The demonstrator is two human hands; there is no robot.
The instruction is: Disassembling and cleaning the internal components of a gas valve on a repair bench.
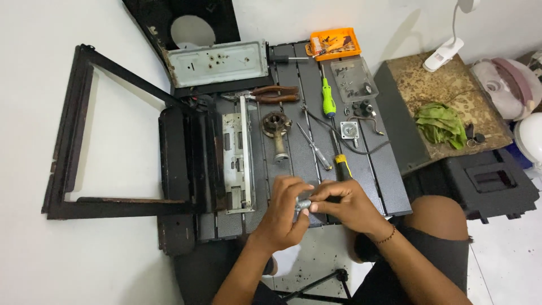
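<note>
Both my hands meet over the near edge of a dark slatted metal table (395, 186). My left hand (285, 217) and my right hand (347, 204) pinch a small grey metal part (303, 204) between their fingertips. Just beyond my right hand lies a yellow-and-black handled tool (341, 166), partly hidden by my fingers. A round rusty burner part with a tube (276, 129) lies further out. A thin clear-handled screwdriver (315, 148) lies beside it.
A black metal frame (70, 135) and a perforated grey plate (237, 161) lie at the left. Red-handled pliers (271, 95), a green screwdriver (328, 97), an orange parts tray (335, 44) and a clear tray of small parts (354, 76) sit at the back. A box with a green rag (440, 123) stands at the right.
</note>
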